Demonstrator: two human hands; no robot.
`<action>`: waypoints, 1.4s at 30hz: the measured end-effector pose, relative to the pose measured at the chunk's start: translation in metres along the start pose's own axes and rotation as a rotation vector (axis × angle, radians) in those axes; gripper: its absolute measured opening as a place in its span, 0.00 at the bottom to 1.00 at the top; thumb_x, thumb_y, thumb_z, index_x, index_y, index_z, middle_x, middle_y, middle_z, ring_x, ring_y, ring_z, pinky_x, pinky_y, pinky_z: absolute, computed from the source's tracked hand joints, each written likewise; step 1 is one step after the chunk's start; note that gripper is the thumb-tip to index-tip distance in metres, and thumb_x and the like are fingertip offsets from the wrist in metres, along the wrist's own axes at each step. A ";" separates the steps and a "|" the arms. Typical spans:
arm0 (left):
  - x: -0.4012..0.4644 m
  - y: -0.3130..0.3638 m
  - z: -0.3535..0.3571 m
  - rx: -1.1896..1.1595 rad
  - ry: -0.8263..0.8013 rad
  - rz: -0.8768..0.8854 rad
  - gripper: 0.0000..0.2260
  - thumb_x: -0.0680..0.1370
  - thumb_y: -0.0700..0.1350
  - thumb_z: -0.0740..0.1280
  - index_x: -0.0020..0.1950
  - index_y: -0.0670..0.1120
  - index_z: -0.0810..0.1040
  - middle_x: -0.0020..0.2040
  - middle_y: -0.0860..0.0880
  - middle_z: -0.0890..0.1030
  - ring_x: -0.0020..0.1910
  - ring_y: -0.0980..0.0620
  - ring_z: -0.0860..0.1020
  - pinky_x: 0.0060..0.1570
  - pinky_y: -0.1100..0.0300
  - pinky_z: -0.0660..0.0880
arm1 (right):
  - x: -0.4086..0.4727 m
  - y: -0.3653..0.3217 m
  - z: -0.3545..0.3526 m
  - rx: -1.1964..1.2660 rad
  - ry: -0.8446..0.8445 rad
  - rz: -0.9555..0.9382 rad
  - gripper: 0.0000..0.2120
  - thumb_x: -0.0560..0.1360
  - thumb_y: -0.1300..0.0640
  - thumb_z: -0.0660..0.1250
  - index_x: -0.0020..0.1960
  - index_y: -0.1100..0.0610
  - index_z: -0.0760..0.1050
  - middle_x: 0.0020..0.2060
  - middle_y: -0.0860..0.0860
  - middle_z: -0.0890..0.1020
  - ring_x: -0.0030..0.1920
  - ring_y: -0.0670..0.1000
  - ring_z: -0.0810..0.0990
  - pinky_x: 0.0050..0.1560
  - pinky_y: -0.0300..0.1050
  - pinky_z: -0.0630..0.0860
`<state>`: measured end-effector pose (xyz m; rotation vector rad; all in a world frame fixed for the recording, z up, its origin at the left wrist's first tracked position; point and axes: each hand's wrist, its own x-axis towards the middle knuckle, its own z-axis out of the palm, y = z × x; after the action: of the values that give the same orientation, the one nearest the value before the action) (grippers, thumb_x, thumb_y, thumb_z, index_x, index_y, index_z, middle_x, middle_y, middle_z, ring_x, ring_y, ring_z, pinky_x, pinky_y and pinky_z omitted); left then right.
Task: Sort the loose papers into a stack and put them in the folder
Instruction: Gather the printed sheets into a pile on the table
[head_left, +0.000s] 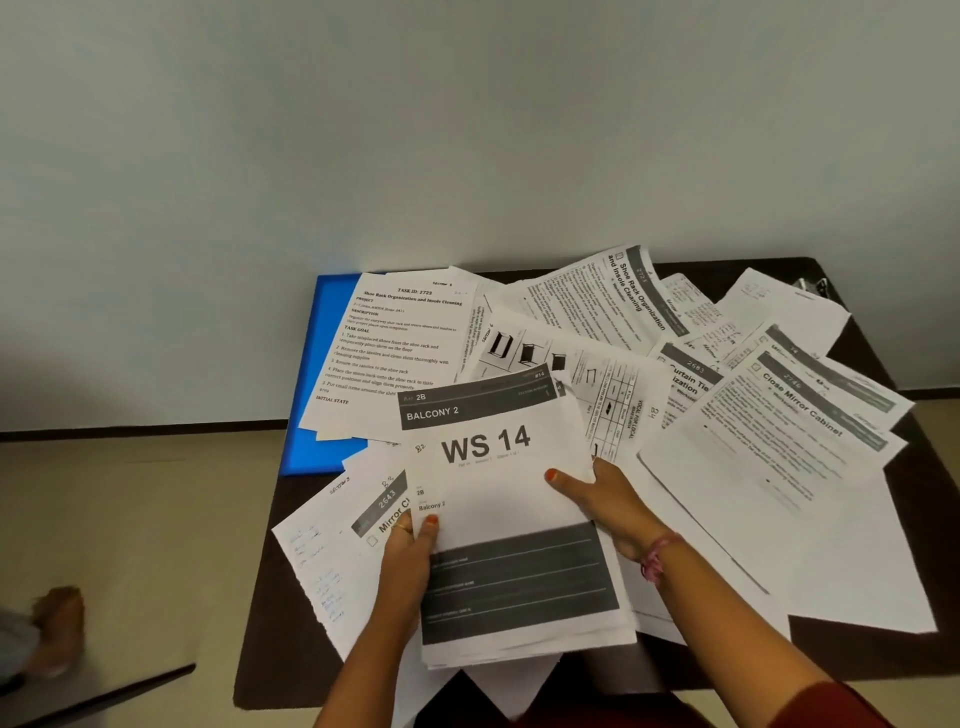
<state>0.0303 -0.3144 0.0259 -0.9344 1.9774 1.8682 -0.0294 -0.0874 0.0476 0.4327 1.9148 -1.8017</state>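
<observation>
Papers: stack (511, 525) topped by "WS 14" sheet is being held above table (857, 660).
Left hand (408, 551): is pinching stack's left edge.
Right hand (605, 499): is gripping right edge.
Folder (324, 364): blue, is lying under loose sheets (582, 322).

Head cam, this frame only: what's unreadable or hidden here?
- Blue folder: mostly covered by the Task ID 2723 sheet; open or closed, cannot tell.
- Held stack: sheet count unclear, the WS 14 page covers the rest.
- Left hand and right hand: only thumbs show on top, fingers hidden under paper.
- Small dark object at the table's far right corner: too small to identify.
- Fine print: blurred.
</observation>
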 end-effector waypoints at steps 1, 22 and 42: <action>-0.001 0.000 0.004 0.009 -0.010 0.005 0.15 0.82 0.49 0.59 0.68 0.48 0.69 0.60 0.51 0.77 0.57 0.51 0.76 0.57 0.53 0.74 | -0.001 0.000 -0.008 0.009 -0.015 0.001 0.17 0.76 0.53 0.68 0.64 0.49 0.72 0.59 0.47 0.80 0.57 0.49 0.79 0.54 0.44 0.78; -0.039 0.000 0.124 0.151 -0.350 0.030 0.20 0.79 0.49 0.64 0.71 0.52 0.67 0.64 0.53 0.77 0.62 0.52 0.76 0.64 0.50 0.73 | -0.038 0.025 -0.137 0.099 0.108 0.117 0.20 0.72 0.48 0.71 0.62 0.47 0.72 0.57 0.45 0.79 0.59 0.50 0.75 0.67 0.53 0.67; -0.049 -0.004 0.225 0.132 -0.394 -0.028 0.11 0.78 0.45 0.67 0.60 0.48 0.75 0.55 0.48 0.83 0.51 0.46 0.83 0.54 0.44 0.79 | -0.059 0.055 -0.237 0.409 0.221 0.152 0.13 0.75 0.56 0.68 0.59 0.50 0.74 0.54 0.56 0.81 0.54 0.61 0.80 0.54 0.60 0.78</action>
<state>0.0174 -0.0846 0.0212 -0.5066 1.8079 1.7220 0.0201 0.1576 0.0384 0.9236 1.5860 -2.1135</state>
